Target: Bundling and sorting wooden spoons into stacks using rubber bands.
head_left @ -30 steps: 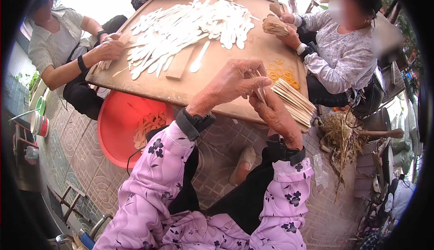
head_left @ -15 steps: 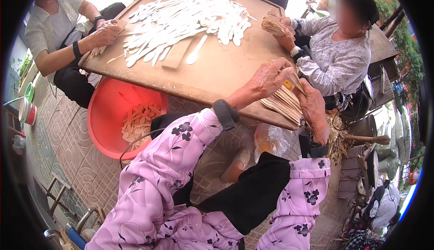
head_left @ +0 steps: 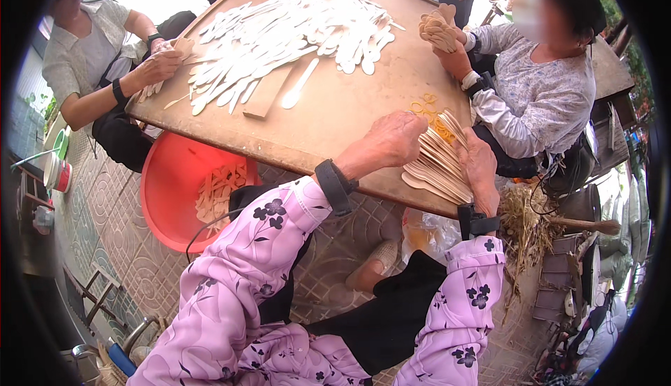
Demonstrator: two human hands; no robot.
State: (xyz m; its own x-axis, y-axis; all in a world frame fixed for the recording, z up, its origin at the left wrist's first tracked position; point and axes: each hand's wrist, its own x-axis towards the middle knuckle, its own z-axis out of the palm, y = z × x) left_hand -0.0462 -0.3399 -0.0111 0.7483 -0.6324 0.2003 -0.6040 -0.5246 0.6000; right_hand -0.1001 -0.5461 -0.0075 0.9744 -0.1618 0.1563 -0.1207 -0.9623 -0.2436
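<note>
- Head view, right hand (head_left: 479,166): fingers closed around a few fanned sticks (head_left: 454,126), which stand tilted above the counter (head_left: 335,124) at its near right part
- Head view, left hand (head_left: 388,145): fingers curled narrow, just beside the fanned sticks; whether they pinch a stick cannot be told
- Head view, work pieces: a row of flat wooden sticks (head_left: 437,176) lies side by side at the near edge of the counter, between the two hands; yellow rubber bands (head_left: 428,106) lie just beyond
- Head view, step in hand (a judgement): loose sticks appear to be under sorting or gathering by hand; the next move calls for a steady right grip and a light left pinch, with stick ends kept level
- Head view, surroundings: a large pile of pale sticks (head_left: 293,44) covers the far half of the counter, with a wooden block (head_left: 269,92) near it; a red basin (head_left: 164,201) holding more sticks stands below the counter; a co-worker at the right holds a bundle (head_left: 438,33)
- Head view, limits: the left fingertips are turned away, the right palm is masked, glare washes out single sticks in the pile, and the people at the far side are cut off by the upper edge
</note>
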